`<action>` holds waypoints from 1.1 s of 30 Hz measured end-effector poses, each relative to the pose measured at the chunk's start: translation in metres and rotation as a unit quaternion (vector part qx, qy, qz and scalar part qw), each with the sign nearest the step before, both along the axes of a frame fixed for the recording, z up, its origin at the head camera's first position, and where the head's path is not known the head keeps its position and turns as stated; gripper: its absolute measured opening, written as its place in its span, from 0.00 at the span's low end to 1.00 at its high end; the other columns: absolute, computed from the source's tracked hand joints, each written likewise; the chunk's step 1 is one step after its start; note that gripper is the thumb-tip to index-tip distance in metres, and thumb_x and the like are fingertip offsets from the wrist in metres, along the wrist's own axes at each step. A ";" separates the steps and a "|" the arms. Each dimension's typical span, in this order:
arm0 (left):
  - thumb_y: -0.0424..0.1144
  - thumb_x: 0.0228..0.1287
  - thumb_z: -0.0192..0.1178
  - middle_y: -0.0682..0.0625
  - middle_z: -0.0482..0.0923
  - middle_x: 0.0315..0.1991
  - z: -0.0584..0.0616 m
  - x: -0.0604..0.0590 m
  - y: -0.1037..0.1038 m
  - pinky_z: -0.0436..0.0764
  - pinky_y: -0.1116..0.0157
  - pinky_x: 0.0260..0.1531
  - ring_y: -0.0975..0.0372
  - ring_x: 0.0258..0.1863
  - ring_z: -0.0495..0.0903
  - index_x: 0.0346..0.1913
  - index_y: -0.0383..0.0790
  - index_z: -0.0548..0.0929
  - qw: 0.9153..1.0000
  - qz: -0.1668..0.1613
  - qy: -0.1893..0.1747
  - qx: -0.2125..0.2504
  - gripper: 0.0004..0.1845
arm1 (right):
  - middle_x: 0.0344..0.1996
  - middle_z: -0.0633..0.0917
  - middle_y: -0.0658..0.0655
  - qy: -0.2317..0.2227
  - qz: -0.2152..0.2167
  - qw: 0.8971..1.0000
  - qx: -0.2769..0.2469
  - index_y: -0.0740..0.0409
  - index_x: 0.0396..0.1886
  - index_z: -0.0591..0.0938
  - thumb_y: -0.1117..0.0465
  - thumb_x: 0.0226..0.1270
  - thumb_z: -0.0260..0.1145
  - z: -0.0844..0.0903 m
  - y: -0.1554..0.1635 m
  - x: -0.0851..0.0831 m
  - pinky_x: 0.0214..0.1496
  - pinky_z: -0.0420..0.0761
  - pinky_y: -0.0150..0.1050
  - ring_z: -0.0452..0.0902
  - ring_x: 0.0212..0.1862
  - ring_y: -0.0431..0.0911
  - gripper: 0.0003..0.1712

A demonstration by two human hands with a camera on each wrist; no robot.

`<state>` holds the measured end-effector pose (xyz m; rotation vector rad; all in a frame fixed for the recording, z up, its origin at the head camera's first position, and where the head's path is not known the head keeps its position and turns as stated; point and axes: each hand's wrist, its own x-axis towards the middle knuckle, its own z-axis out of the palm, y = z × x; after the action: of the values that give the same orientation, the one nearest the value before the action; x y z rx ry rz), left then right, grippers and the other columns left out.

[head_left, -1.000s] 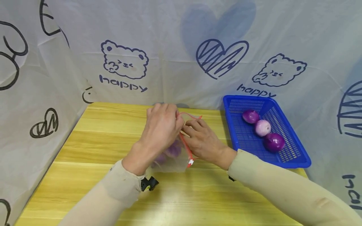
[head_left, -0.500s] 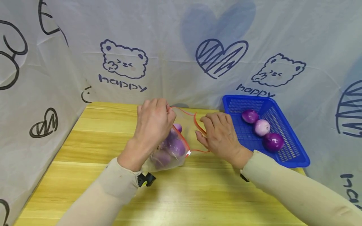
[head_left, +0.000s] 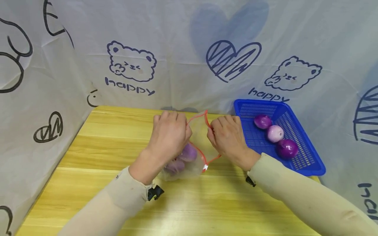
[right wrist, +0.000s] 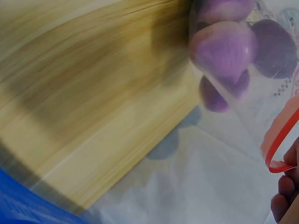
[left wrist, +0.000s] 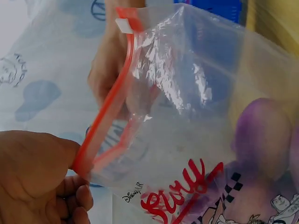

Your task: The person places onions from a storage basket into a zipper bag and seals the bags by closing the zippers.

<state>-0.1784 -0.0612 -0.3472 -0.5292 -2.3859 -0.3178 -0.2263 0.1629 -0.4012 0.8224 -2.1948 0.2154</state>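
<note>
A clear zip bag (left wrist: pixel 187 70) with a red zip edge, a white slider and printed red lettering hangs between both hands, its mouth spread apart. Several purple onions (right wrist: pixel 224 49) lie inside it. My left hand (head_left: pixel 169 134) pinches the left side of the red edge between thumb and fingers, as the left wrist view shows. My right hand (head_left: pixel 227 136) grips the opposite side of the mouth, its fingers curled at the red strip. The white slider (head_left: pixel 205 167) sits at the near corner of the mouth. My left hand partly hides the bagged onions in the head view.
To the right stands a blue plastic basket (head_left: pixel 308 147) with 3 onions (head_left: pixel 275 133) in it, close beyond my right hand. The wooden table (head_left: pixel 97 147) ends at a white printed cloth (head_left: pixel 183 39) behind and at the left.
My right hand left the left one, moved right with loose fingers, and now grips the bag's far side. The mouth has been pulled wider. My left hand shifted slightly and kept its hold.
</note>
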 end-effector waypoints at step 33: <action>0.34 0.62 0.62 0.46 0.72 0.23 -0.012 -0.001 -0.015 0.67 0.51 0.31 0.49 0.26 0.70 0.26 0.38 0.74 0.998 0.048 0.029 -0.039 0.09 | 0.24 0.79 0.56 -0.066 -0.039 0.995 0.068 0.58 0.26 0.78 0.56 0.67 0.61 0.000 -0.016 -0.003 0.42 0.71 0.53 0.77 0.35 0.58 0.12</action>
<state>-0.1793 -0.0758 -0.3591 -0.4515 -2.3661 -0.1655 -0.2294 0.1465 -0.4010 0.8139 -2.3831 0.0836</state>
